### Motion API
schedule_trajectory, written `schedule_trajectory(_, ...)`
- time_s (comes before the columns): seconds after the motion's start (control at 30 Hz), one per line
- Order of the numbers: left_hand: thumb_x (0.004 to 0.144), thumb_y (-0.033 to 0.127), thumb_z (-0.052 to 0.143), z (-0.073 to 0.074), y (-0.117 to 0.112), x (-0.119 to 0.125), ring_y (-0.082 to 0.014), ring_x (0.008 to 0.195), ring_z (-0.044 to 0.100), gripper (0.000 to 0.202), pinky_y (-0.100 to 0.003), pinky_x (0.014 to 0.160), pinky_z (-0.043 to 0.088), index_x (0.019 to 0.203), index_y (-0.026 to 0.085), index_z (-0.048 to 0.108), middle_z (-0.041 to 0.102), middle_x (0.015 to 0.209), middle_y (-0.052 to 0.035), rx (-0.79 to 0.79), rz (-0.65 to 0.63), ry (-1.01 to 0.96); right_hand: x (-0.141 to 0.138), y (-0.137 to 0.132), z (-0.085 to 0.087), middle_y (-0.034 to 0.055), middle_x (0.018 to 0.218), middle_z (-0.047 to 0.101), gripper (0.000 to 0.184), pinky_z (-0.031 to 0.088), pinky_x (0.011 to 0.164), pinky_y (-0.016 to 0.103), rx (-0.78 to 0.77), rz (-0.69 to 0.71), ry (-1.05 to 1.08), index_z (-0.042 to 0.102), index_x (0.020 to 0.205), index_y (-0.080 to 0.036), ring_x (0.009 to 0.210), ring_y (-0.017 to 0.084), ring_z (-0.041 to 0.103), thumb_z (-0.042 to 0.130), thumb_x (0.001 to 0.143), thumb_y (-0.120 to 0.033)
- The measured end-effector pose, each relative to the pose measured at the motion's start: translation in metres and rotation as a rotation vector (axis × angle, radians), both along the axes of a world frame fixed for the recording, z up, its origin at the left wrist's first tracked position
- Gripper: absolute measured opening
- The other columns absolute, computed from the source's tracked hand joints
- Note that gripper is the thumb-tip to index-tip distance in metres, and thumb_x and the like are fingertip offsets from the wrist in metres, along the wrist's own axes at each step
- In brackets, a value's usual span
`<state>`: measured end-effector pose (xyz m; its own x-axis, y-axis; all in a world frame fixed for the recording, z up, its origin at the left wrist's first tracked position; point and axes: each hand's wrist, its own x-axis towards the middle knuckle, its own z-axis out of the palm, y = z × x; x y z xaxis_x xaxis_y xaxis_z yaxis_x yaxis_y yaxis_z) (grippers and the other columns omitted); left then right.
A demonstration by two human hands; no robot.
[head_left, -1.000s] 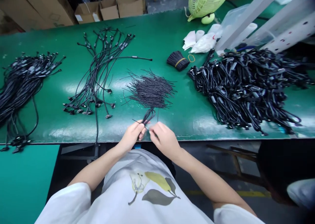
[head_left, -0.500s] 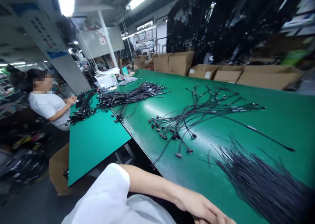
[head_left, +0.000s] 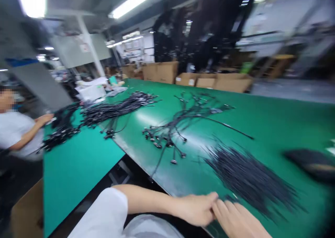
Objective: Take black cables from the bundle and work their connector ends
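My left hand [head_left: 196,208] and my right hand [head_left: 238,220] meet at the near edge of the dark green table [head_left: 277,119], fingertips pinched together and touching. Whatever they pinch is hidden, apart from a small dark bit just beyond the fingers. Right behind them lies a fanned pile of thin black ties [head_left: 248,178], blurred by motion. Farther back on the table is a loose spread of black cables with connectors [head_left: 178,126].
A long bunch of black cables [head_left: 115,109] lies toward the far left. A lighter green table [head_left: 78,168] adjoins on the left, where a co-worker [head_left: 15,133] sits handling cables. Cardboard boxes [head_left: 209,79] line the far edge. A dark banded bundle [head_left: 311,163] lies at right.
The view swung from straight down at the hands up and to the left, then partly back to the right. Both hands are in view again, still pinched together at the table edge.
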<state>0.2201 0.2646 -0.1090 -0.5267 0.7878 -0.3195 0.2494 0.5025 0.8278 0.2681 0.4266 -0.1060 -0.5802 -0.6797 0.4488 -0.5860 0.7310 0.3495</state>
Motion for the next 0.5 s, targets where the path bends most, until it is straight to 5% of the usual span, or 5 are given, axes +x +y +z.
schedule_trajectory(0.17, 0.089, 0.034, 0.043, 0.016, 0.004, 0.003, -0.0283, 0.141, 0.032, 0.057, -0.044, 0.118, 0.022, 0.142, 0.013, 0.042, 0.044, 0.146, -0.0158, 0.33, 0.252, 0.002, 0.01, -0.016, 0.032, 0.0044, 0.068, 0.06, 0.023, 0.035, 0.058, 0.026, -0.546, -0.438, -0.368, 0.061, 0.075, -0.017, 0.061, 0.014, 0.055, 0.042, 0.086, -0.009)
schedule_trajectory(0.27, 0.094, 0.051, 0.034, 0.013, 0.017, -0.009, -0.029, 0.132, 0.044, 0.055, -0.047, 0.115, 0.028, 0.129, 0.015, 0.055, 0.055, 0.135, -0.0142, 0.441, 0.311, -0.178, 0.011, -0.021, 0.03, 0.003, 0.075, 0.064, 0.026, 0.039, 0.068, 0.024, -1.212, -0.563, -0.579, 0.061, 0.071, -0.017, 0.071, 0.014, 0.056, 0.043, 0.09, -0.02)
schedule_trajectory(0.33, 0.093, 0.059, 0.035, 0.011, 0.022, -0.014, -0.0292, 0.12, 0.052, 0.055, -0.048, 0.109, 0.036, 0.118, 0.018, 0.062, 0.06, 0.123, -0.0123, 0.455, 0.352, -0.106, 0.014, -0.019, 0.023, 0.001, 0.072, 0.063, 0.022, 0.039, 0.071, 0.023, -1.563, -0.523, -0.708, 0.061, 0.067, -0.016, 0.072, 0.013, 0.055, 0.048, 0.084, -0.02)
schedule_trajectory(0.4, 0.091, 0.063, 0.04, 0.01, 0.022, -0.013, -0.0272, 0.109, 0.055, 0.052, -0.044, 0.101, 0.042, 0.105, 0.022, 0.068, 0.061, 0.111, -0.009, 0.482, 0.32, 0.09, 0.02, -0.012, 0.016, -0.0008, 0.065, 0.059, 0.018, 0.04, 0.068, 0.022, -1.712, -0.495, -0.797, 0.06, 0.063, -0.015, 0.067, 0.012, 0.053, 0.052, 0.078, -0.019)
schedule_trajectory(0.5, 0.086, 0.068, 0.045, 0.005, 0.02, -0.005, -0.0241, 0.085, 0.055, 0.052, -0.037, 0.084, 0.046, 0.076, 0.027, 0.074, 0.058, 0.085, -0.0059, 0.504, 0.078, 0.304, 0.032, 0.006, 0.014, -0.0026, 0.058, 0.055, 0.017, 0.037, 0.062, 0.021, -1.75, -0.533, -0.792, 0.06, 0.059, -0.014, 0.059, 0.01, 0.048, 0.054, 0.074, -0.017)
